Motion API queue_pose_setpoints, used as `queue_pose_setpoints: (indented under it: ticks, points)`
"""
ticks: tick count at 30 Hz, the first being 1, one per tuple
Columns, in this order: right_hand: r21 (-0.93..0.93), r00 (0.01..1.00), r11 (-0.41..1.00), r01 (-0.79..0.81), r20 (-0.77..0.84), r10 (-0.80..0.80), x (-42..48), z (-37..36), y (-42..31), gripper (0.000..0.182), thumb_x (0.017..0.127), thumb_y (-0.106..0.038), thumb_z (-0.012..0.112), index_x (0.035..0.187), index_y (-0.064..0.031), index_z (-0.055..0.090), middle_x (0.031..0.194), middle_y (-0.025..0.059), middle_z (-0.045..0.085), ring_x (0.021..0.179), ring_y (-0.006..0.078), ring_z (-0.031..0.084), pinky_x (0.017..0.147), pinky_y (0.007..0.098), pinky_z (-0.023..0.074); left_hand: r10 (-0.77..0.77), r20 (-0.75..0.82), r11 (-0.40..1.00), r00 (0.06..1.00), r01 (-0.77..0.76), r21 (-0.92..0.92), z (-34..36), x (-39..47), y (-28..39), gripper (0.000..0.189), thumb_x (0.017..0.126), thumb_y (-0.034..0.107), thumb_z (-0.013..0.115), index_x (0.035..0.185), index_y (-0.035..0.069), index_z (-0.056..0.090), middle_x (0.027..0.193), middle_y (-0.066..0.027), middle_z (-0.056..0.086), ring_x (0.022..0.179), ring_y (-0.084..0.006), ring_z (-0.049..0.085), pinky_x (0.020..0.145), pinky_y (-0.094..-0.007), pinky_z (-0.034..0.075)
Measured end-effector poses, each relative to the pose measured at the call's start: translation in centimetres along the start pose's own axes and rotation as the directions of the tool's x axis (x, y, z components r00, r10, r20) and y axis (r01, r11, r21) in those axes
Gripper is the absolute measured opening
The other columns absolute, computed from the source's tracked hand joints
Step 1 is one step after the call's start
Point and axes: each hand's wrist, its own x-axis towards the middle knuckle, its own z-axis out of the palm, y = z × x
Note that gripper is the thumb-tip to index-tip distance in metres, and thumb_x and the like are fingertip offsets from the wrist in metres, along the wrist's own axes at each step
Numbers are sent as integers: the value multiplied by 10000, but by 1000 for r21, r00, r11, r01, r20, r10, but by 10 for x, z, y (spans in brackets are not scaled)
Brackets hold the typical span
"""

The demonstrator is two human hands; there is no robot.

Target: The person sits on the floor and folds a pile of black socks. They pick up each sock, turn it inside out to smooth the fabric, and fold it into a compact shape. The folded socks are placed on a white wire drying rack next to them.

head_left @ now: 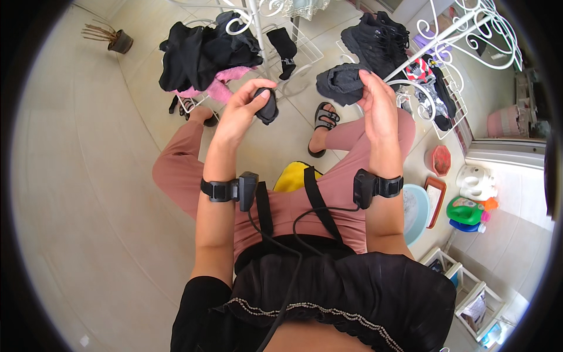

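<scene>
Between the thumb and fingers of my left hand [245, 105] is a small dark grey cloth item [267, 110], bunched up; it looks like a sock. My right hand [379, 103] grips a larger dark grey knitted item [339, 83] by its right edge, with a rolled opening facing up. The two pieces are apart, held in the air above my knees. Just beyond them, a black sock [282, 48] lies on the white wire rack [311, 49]. A heap of black clothes [204, 55] rests on the left side of the rack, over a pink fluffy cloth [226, 83].
Black lace-up shoes [376, 42] and patterned socks [429, 90] sit on the right rack. White scrollwork metal [462, 26] juts in at upper right. On my right are a light blue basin [415, 213], detergent bottles [468, 210] and a white shelf [473, 292]. A potted plant [118, 42] stands far left.
</scene>
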Motion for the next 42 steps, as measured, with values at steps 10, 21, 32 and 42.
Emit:
queue_pose_setpoints:
  ticks: [10,21,32,42]
  points:
    - [-101,999,994,44,35,-41,-4,30,17,149,894,-109,606,1019,-29,604,875,-3,642,763,42,567,670,183,432,-27,148,967,989,63,-247,28,6,13,392,996,283,435,1250,-2,525,1046,-15,629,981,-99,589,873,-274,465]
    - [-143,934,985,-97,330,140,-13,54,28,202,850,-116,680,975,-40,541,885,8,604,787,78,553,706,232,447,116,168,970,979,-76,-229,22,6,8,393,917,67,549,1303,48,474,1010,0,630,939,-77,581,840,-213,433]
    - [-860,947,457,226,85,-309,39,38,66,99,761,-71,572,859,-63,589,703,137,609,617,235,586,580,342,444,9,59,990,998,0,-140,25,10,-8,333,871,131,644,1165,52,508,906,-1,638,803,-57,583,725,-212,445]
    - [-396,922,918,15,361,141,26,48,80,214,822,-97,487,959,1,620,897,68,592,807,133,548,710,256,434,532,-317,535,785,-22,845,11,50,-33,260,682,-20,631,901,108,573,790,-114,616,668,-333,603,603,-391,467]
